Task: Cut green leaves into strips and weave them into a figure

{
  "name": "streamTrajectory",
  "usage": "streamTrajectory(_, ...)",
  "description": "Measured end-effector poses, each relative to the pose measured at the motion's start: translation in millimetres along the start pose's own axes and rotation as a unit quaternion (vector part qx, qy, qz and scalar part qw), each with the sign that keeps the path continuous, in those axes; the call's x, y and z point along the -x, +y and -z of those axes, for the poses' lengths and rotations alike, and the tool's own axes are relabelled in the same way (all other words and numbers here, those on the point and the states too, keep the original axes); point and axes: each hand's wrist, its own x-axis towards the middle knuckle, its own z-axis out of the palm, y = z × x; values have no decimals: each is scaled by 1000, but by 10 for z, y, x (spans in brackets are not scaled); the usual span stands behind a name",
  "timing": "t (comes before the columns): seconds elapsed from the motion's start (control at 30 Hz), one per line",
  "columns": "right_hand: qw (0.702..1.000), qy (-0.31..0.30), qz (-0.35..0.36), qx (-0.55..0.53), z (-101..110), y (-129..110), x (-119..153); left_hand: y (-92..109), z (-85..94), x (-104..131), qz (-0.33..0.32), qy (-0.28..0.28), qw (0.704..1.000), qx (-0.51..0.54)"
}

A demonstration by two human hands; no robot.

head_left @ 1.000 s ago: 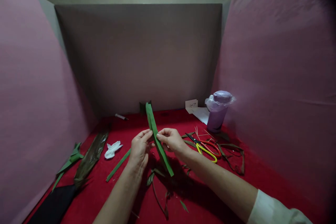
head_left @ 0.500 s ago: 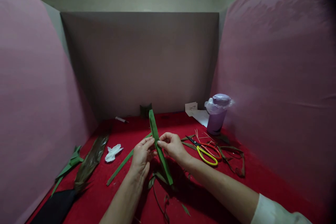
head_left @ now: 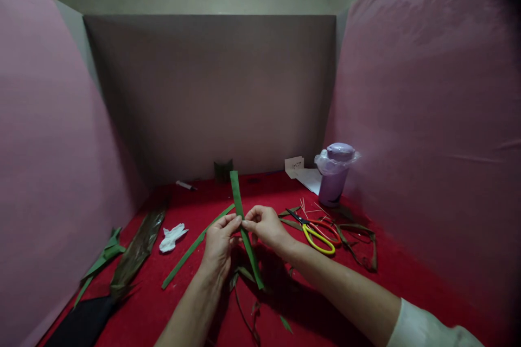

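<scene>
A long green leaf strip [head_left: 237, 192] stands tilted between my hands, its upper end pointing away and its lower end toward me. My left hand [head_left: 220, 238] pinches it near the middle from the left. From the right, my right hand [head_left: 264, 227] grips the same part with thumb and forefinger, the fingertips almost meeting. Behind my left hand a second, narrower green strip [head_left: 185, 257] lies slanted on the red cloth [head_left: 142, 309]. Below the held strip are withered leaf scraps and curled brown strands [head_left: 254, 314].
Right of my hands lie scissors [head_left: 317, 237] with red and yellow handles, thin sticks [head_left: 309, 209] and dried strips [head_left: 372, 249]. Behind them stand a purple cup [head_left: 334, 187] and white papers [head_left: 309, 179]. At left are crumpled tissue [head_left: 173, 237], a brown wrapper [head_left: 140, 249] and a folded green leaf piece [head_left: 108, 252].
The held strip has turned slightly, so its upper part shows flatter and wider. Both hands keep their pinch on it. The whole view has shifted a little.
</scene>
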Motion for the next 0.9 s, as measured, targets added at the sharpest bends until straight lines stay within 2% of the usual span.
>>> streamTrajectory(0.2, 997, 28, 63, 34, 105, -51, -70, -8, 19, -8, 5, -24, 1000, -13)
streamTrajectory(0.37, 992, 66, 106, 33, 122, -165, -71, 1, -41, 36, -3, -46, 999, 2)
streamTrajectory(0.57, 990, 76, 121, 8, 147, -255, -49, 9, -115, 103, -13, -54, 998, 33)
streamTrajectory(0.9, 990, 70, 119, -27, 156, -277, -27, 13, -125, 130, -23, -65, 997, 40)
